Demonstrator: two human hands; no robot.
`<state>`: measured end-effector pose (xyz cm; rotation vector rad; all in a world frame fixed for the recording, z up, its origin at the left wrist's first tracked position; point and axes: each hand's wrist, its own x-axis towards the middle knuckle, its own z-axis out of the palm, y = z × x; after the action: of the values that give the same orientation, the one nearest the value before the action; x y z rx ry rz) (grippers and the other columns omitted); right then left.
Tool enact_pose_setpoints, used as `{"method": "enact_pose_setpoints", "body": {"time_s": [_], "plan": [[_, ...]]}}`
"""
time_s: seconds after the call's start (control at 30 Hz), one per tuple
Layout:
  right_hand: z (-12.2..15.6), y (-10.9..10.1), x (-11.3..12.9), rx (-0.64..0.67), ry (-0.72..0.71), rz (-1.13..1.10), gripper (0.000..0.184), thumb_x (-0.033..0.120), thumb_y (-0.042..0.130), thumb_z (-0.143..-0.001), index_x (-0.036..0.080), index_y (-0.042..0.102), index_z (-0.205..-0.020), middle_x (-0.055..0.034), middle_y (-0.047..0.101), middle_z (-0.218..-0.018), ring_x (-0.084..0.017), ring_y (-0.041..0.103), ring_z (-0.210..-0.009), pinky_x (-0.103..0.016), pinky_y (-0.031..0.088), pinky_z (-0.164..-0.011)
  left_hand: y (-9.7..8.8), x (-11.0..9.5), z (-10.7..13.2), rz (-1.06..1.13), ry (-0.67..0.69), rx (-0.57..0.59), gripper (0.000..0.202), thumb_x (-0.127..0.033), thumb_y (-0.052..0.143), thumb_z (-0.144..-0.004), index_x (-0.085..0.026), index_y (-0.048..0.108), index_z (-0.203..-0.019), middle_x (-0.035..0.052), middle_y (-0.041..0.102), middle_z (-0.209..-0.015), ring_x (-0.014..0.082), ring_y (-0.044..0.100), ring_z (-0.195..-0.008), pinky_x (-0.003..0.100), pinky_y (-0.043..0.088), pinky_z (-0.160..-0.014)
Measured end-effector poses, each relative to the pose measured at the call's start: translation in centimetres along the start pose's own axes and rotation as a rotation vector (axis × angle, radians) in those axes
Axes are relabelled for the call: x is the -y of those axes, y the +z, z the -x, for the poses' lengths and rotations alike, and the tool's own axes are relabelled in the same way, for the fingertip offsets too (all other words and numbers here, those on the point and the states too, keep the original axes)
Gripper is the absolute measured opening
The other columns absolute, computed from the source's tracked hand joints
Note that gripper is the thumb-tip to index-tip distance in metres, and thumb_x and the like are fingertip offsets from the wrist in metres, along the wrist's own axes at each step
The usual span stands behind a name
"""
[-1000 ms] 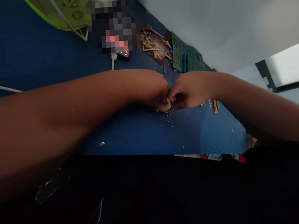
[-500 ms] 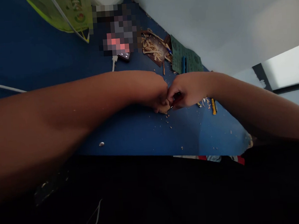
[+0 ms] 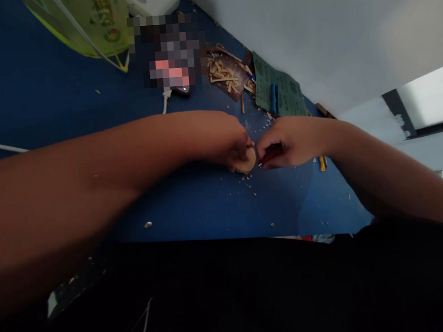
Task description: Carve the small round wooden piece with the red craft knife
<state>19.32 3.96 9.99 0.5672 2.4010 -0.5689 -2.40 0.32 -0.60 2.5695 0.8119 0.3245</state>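
Pale wooden piece (image 3: pixel 248 160): located low over the near part of the blue desk (image 3: pixel 209 212), between the two hands, with its rounded edge exposed toward the right. From where I stand, I cannot tell whether its underside touches the desk.

Left hand (image 3: pixel 241 143): closed, gripping the wooden piece, fingers curled around its left side.

Right hand (image 3: pixel 280 142): closed around a dark red tool (image 3: pixel 272 155), most of which the fingers hide. The thin metal tip points toward the wooden piece; contact between the two cannot be confirmed from my position.

Surroundings: small wood chips (image 3: pixel 248 184) lie on the desk just below the hands. A yellow-handled tool (image 3: pixel 322 163) lies beyond the right wrist. Toward the wall (image 3: pixel 311 38), a blue tool (image 3: pixel 274 99) rests on a green sheet (image 3: pixel 288 90); beside the sheet, a brown board (image 3: pixel 234 90) carries curled shavings (image 3: pixel 222 71). To the left are a phone (image 3: pixel 183 91), largely obscured, with a white cable (image 3: pixel 166 101) attached, and a yellow-green bag (image 3: pixel 83 31).
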Motion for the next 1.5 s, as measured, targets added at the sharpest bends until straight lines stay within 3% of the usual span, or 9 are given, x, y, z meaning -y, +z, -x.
{"method": "enact_pose_setpoints", "body": {"time_s": [0.07, 0.17, 0.27, 0.33, 0.57, 0.73, 0.97, 1.13, 1.5], "plan": [[1.5, 1.1, -0.1, -0.117, -0.020, -0.036, 0.013, 0.034, 0.075, -0.096, 0.025, 0.081, -0.103, 0.0030, 0.076, -0.077, -0.015, 0.066, -0.067, -0.028, 0.040, -0.065, -0.5, -0.5, 0.2, -0.035, -0.034, 0.108, 0.018, -0.029, 0.083, -0.086, -0.034, 0.088, -0.102, -0.0095, 0.073, -0.153, 0.0203, 0.073, -0.113, 0.029, 0.050, -0.095], [3.6, 3.7, 0.1, -0.289, 0.006, -0.084, 0.018, 0.038, 0.076, -0.100, 0.023, 0.079, -0.109, 0.0017, 0.077, -0.078, -0.015, 0.069, -0.067, -0.026, 0.041, -0.065, -1.2, -1.2, 0.5, -0.079, -0.030, 0.107, 0.026, -0.028, 0.078, -0.092, -0.034, 0.086, -0.116, -0.0091, 0.067, -0.161, 0.0192, 0.072, -0.122, 0.027, 0.051, -0.094], [4.9, 6.8, 0.4, -0.385, 0.046, -0.160, 0.022, 0.043, 0.075, -0.103, 0.023, 0.077, -0.111, 0.0006, 0.078, -0.080, -0.015, 0.071, -0.069, -0.026, 0.043, -0.065, -1.4, -1.3, 0.6, -0.104, -0.026, 0.132, 0.018, -0.029, 0.077, -0.092, -0.032, 0.087, -0.107, -0.0091, 0.065, -0.163, 0.0221, 0.072, -0.127, 0.030, 0.053, -0.094], [5.2, 8.7, 0.6, -0.464, 0.074, -0.187, 0.023, 0.044, 0.075, -0.104, 0.023, 0.076, -0.114, -0.0005, 0.080, -0.085, -0.014, 0.071, -0.071, -0.026, 0.043, -0.066, -1.2, -1.0, 0.5, -0.094, -0.021, 0.144, 0.013, -0.031, 0.080, -0.091, -0.030, 0.086, -0.102, -0.0086, 0.063, -0.165, 0.0232, 0.072, -0.128, 0.031, 0.053, -0.096], [4.3, 12.9, 1.2, -0.641, 0.127, -0.287, 0.024, 0.044, 0.073, -0.106, 0.023, 0.076, -0.117, -0.0004, 0.079, -0.087, -0.014, 0.069, -0.071, -0.027, 0.047, -0.069, -0.1, 0.3, 0.3, -0.049, -0.009, 0.125, 0.026, -0.034, 0.079, -0.093, -0.035, 0.085, -0.118, -0.0062, 0.062, -0.167, 0.0263, 0.071, -0.133, 0.035, 0.050, -0.105], [3.3, 14.3, 1.9, -0.670, 0.136, -0.207, 0.024, 0.039, 0.068, -0.108, 0.025, 0.075, -0.126, -0.0047, 0.082, -0.109, -0.019, 0.075, -0.090, -0.031, 0.052, -0.080, 0.0, 0.5, 0.5, -0.014, 0.024, 0.114, 0.038, -0.035, 0.077, -0.093, -0.040, 0.081, -0.131, -0.0062, 0.062, -0.167, 0.0279, 0.069, -0.138, 0.036, 0.049, -0.110], [4.3, 14.7, 1.8, -0.666, 0.067, -0.121, 0.021, 0.034, 0.066, -0.109, 0.027, 0.077, -0.125, -0.0064, 0.080, -0.112, -0.021, 0.076, -0.094, -0.033, 0.053, -0.080, -0.9, -0.6, 1.0, 0.006, -0.026, 0.144, 0.049, -0.032, 0.071, -0.099, -0.041, 0.072, -0.148, -0.0060, 0.057, -0.172, 0.0269, 0.066, -0.146, 0.035, 0.048, -0.116], [5.1, 15.0, 1.2, -0.730, 0.035, -0.215, 0.024, 0.030, 0.068, -0.107, 0.025, 0.074, -0.130, -0.0076, 0.081, -0.116, -0.019, 0.077, -0.093, -0.033, 0.055, -0.079, -1.1, -0.8, 1.0, 0.000, -0.042, 0.156, 0.047, -0.029, 0.070, -0.103, -0.033, 0.071, -0.150, -0.0027, 0.056, -0.173, 0.0243, 0.061, -0.152, 0.034, 0.050, -0.116], [3.9, 15.7, 0.6, -0.795, 0.086, -0.150, 0.026, 0.034, 0.067, -0.109, 0.025, 0.076, -0.131, -0.0050, 0.083, -0.111, -0.019, 0.077, -0.088, -0.032, 0.049, -0.070, 0.1, 0.8, 1.5, 0.041, 0.017, 0.100, 0.043, -0.034, 0.071, -0.101, -0.042, 0.074, -0.144, -0.0064, 0.056, -0.172, 0.0227, 0.064, -0.151, 0.034, 0.052, -0.117]]}}
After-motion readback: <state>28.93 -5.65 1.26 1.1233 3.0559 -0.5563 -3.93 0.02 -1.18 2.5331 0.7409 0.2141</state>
